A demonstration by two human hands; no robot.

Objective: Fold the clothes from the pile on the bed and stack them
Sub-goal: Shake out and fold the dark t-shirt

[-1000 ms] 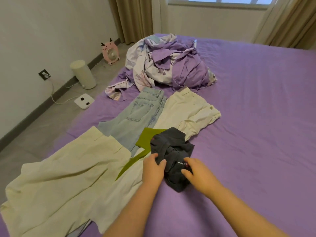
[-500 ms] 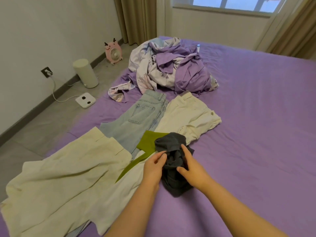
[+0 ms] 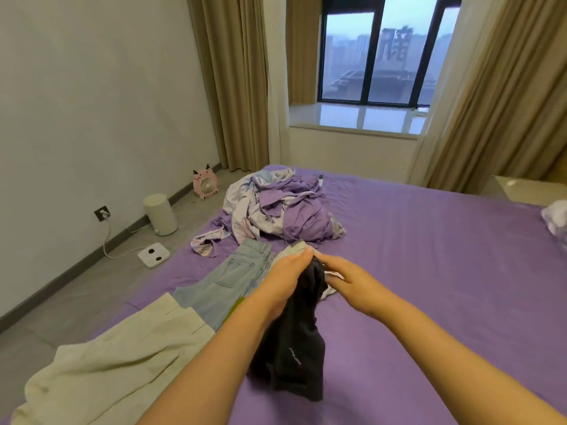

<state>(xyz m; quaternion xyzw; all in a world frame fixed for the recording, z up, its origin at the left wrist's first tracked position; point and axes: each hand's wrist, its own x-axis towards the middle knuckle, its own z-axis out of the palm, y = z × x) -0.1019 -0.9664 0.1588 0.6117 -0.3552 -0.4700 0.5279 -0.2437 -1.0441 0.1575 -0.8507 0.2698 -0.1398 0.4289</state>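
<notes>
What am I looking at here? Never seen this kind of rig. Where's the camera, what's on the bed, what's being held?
There is no machine: a person folds laundry with bare hands. The single picture comes from a wide-angle camera on the person's head, looking forward and down, so both forearms reach in from the bottom edge.

The left hand and right hand each have a grip on the top of a dark garment, lifting it so it hangs down to the purple bed.

Also on the bed: light blue jeans, a cream garment at the near left, and a crumpled purple and white pile further back. On the floor to the left stand a pink fan and a white cylinder.
</notes>
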